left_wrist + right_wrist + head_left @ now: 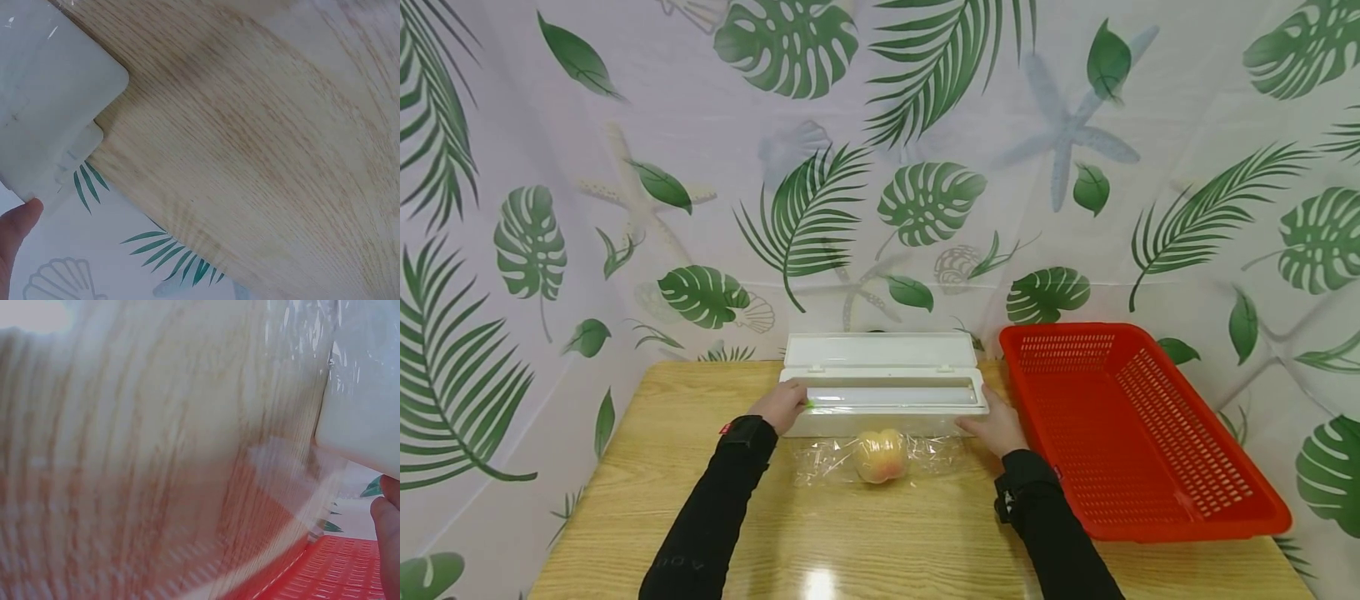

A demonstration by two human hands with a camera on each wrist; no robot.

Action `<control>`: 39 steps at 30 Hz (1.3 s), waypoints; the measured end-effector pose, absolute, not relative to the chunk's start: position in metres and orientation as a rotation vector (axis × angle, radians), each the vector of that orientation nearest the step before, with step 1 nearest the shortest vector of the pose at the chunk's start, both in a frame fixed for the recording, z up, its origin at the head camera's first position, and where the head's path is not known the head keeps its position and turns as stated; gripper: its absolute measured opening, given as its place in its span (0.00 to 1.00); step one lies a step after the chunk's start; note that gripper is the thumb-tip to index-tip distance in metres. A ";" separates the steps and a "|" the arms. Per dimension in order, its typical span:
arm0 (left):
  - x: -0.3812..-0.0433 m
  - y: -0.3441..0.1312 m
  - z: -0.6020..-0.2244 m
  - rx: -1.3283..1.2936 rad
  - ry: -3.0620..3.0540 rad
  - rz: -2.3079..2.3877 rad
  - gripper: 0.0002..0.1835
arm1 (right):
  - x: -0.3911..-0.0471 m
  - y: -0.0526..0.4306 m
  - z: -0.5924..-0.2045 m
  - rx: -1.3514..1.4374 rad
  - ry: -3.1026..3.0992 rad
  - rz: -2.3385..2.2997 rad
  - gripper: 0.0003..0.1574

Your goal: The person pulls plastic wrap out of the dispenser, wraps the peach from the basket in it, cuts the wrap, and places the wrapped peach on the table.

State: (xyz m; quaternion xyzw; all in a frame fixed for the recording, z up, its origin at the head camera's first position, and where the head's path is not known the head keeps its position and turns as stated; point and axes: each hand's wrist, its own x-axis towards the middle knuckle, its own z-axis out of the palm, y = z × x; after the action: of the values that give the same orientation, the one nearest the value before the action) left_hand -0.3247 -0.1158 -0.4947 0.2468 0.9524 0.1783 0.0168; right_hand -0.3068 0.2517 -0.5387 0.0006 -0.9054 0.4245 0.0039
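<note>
A white cling film dispenser stands on the table with its lid tipped back and a film roll inside. My left hand grips its left end; in the left wrist view one fingertip touches the casing near the back. The right hand holds the other end, thumb at the front and fingers along the side. In front of the dispenser sits a yellow-pink peach on a crinkled strip of clear film. Whether the film still joins the roll, I cannot tell.
A red perforated plastic basket stands close by the right hand and forearm, at the table's right side. Behind the wooden table hangs a leaf-patterned cloth, right at the lid's back.
</note>
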 end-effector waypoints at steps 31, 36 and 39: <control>-0.320 -0.131 -0.498 0.714 3.032 0.425 0.02 | -0.310 0.252 -0.540 -0.047 -2.914 1.244 0.55; -0.318 -0.131 -0.495 0.664 3.069 0.375 0.02 | -0.310 0.252 -0.540 -0.050 -2.910 1.249 0.55; -0.319 -0.132 -0.496 0.645 3.104 0.298 0.02 | -0.310 0.253 -0.540 -0.047 -2.905 1.260 0.55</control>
State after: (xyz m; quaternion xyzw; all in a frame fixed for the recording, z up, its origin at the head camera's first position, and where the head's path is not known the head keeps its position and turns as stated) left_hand -0.3188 -0.1321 -0.4956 0.2026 0.9746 0.0934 -0.0212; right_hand -0.3098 0.2527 -0.5400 -0.0148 -0.9172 0.3979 -0.0129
